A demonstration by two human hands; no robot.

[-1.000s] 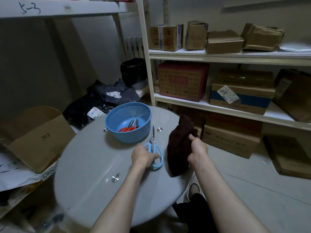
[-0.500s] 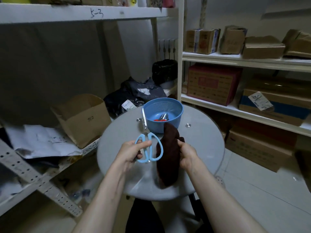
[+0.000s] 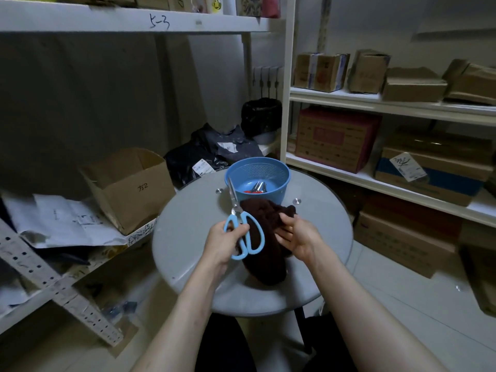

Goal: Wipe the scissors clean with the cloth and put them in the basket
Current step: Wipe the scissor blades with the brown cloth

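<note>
My left hand (image 3: 224,241) grips the blue-handled scissors (image 3: 243,229) by a handle loop, blades closed and pointing up and away toward the basket. A dark brown cloth (image 3: 264,247) drapes over the round grey table (image 3: 188,237) just right of the scissors. My right hand (image 3: 298,237) holds the cloth's upper right part, fingers curled into its folds. The blue perforated basket (image 3: 257,178) stands at the table's far edge and holds other scissors, red handles showing.
An open cardboard box (image 3: 128,186) sits on a low shelf to the left, with papers beside it. Dark bags lie behind the basket. White shelves with several cardboard boxes (image 3: 335,140) fill the right side. Metal studs dot the table top.
My left hand lifted the scissors off the table and tilted the blades upward. My right hand brought the cloth over beside the scissors. The camera view shifted left.
</note>
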